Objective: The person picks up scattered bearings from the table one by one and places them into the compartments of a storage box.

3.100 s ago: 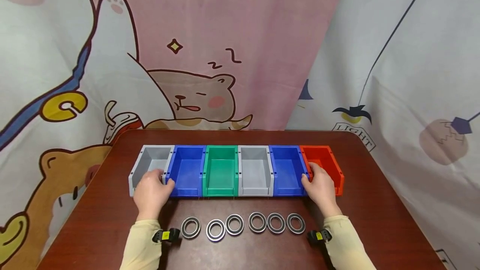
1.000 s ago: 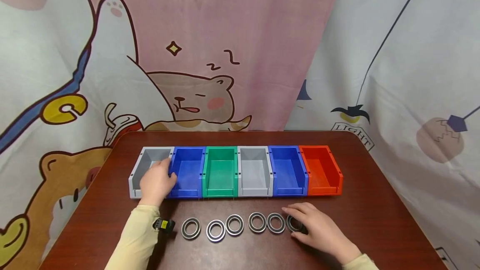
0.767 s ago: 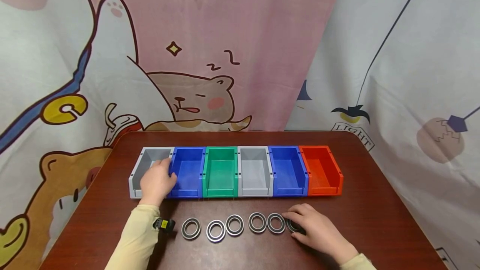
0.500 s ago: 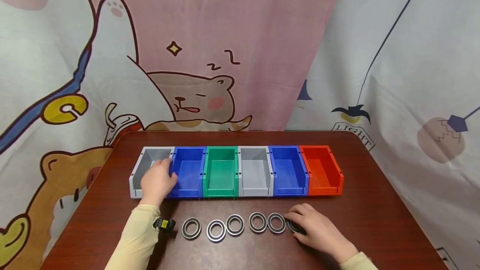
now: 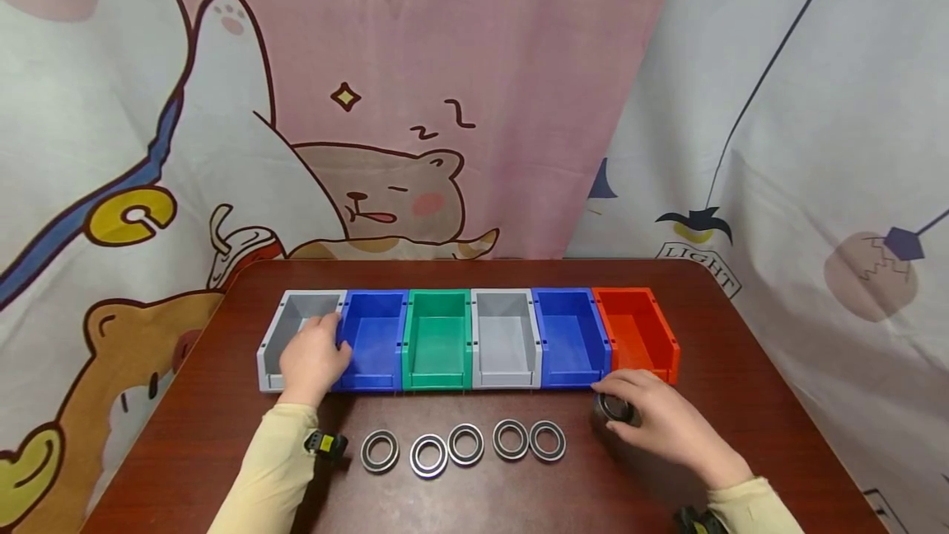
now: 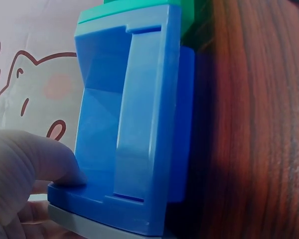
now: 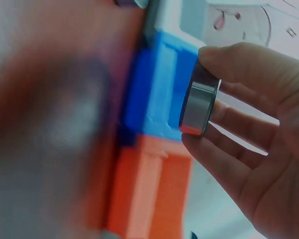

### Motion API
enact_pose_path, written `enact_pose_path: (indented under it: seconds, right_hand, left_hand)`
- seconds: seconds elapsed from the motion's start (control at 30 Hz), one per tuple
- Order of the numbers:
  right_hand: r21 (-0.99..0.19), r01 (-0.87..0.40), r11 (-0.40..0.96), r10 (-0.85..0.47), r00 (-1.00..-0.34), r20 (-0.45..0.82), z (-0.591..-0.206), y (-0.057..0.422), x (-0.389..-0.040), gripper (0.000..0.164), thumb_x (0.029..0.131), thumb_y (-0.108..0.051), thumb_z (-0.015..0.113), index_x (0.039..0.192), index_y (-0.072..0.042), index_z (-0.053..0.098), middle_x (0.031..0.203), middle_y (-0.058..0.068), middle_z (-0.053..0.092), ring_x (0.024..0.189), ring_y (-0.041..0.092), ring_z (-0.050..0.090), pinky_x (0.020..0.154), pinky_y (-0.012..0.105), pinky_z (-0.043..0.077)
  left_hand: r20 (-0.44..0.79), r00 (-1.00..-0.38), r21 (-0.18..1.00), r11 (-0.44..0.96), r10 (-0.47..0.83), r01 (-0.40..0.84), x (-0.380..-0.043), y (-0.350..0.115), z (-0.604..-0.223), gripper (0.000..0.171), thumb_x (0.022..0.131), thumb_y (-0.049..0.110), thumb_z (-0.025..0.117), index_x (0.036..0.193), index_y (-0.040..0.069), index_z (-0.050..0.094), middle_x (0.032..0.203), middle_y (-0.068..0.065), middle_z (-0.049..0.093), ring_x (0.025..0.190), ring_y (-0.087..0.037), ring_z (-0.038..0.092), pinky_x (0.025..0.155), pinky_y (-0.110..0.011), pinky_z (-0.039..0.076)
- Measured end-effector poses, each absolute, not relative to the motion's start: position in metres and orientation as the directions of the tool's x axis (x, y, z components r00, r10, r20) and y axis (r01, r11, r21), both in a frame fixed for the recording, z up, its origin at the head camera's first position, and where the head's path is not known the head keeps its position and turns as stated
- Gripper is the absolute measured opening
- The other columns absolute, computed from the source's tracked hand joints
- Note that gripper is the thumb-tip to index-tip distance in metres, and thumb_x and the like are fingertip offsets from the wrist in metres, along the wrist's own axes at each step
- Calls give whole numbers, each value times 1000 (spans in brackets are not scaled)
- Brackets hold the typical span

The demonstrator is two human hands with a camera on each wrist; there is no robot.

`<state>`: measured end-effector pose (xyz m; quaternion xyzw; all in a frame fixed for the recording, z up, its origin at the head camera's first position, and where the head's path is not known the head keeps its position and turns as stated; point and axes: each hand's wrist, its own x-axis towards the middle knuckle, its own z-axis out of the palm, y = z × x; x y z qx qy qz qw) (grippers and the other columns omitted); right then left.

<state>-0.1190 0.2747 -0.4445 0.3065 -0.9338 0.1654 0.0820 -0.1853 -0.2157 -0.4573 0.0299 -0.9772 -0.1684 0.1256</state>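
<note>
In the head view my left hand (image 5: 313, 363) holds the adjoining walls of the left grey bin (image 5: 271, 348) and the blue bin (image 5: 371, 382) beside it. The left wrist view has the thumb inside the blue bin (image 6: 144, 114), with the other fingers on the grey bin's side, partly hidden. My right hand (image 5: 667, 425) pinches a ball bearing (image 5: 612, 409) between thumb and fingertips, raised off the table in front of the red bin (image 5: 669, 353). Seen edge-on in the right wrist view, the bearing (image 7: 198, 105) shows its shiny outer ring.
Several more bearings (image 5: 365, 452) lie flat in a row on the brown table (image 5: 460, 509). A green bin (image 5: 437, 382), a second grey bin (image 5: 507, 381) and a second blue bin (image 5: 575, 380) complete the joined row. A cartoon-print curtain (image 5: 556, 105) hangs behind.
The right hand left the red bin, came down onto the rightmost bearing, and has lifted it towards the bins. My left hand shifted slightly at its bin wall, then stayed put.
</note>
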Motion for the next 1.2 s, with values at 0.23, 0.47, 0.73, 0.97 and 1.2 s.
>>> enact_pose_path:
  seconds: [0.23, 0.47, 0.73, 0.97, 1.2]
  right_hand:
    - [-270, -521, 810, -457, -849, 266, -423, 296, -139, 51, 70, -12, 89, 118, -10, 71, 112, 6, 66, 101, 27, 61, 84, 49, 55]
    - [-240, -415, 877, -365, -903, 227, -420, 310, -169, 49, 75, -13, 84, 120, -3, 68, 114, 18, 64, 105, 38, 57, 84, 56, 52]
    - [-175, -334, 926, -310, -938, 153, -446, 307, -199, 47, 77, -14, 82, 120, 0, 68, 115, 20, 64, 104, 39, 58, 85, 55, 52]
    - [-184, -319, 930, -313, -948, 61, -469, 302, -218, 46, 78, -10, 79, 120, 4, 66, 116, 23, 63, 106, 41, 57, 90, 58, 48]
    - [-188, -315, 930, -315, -949, 29, -479, 302, -228, 42, 78, -10, 80, 116, 4, 68, 109, 21, 64, 101, 41, 58, 91, 57, 48]
  left_hand:
    - [252, -964, 333, 943, -88, 1, -186, -217, -458, 47, 81, 10, 69, 124, -8, 61, 111, -30, 62, 93, -45, 64, 72, -59, 52]
    - [253, -964, 333, 943, -83, 6, -185, -217, -458, 47, 81, 10, 70, 124, -8, 61, 111, -30, 61, 92, -44, 64, 72, -59, 52]
    - [243, -967, 335, 942, -81, 5, -186, -219, -460, 48, 82, 11, 71, 125, -8, 60, 112, -29, 61, 94, -44, 64, 73, -59, 53]
    - [248, -966, 333, 943, -76, 11, -187, -220, -462, 47, 81, 10, 70, 124, -7, 61, 111, -29, 61, 94, -44, 64, 73, -59, 52]
    - [241, -968, 334, 942, -74, 11, -187, -221, -460, 48, 81, 11, 70, 125, -7, 60, 113, -29, 61, 95, -44, 64, 74, -59, 53]
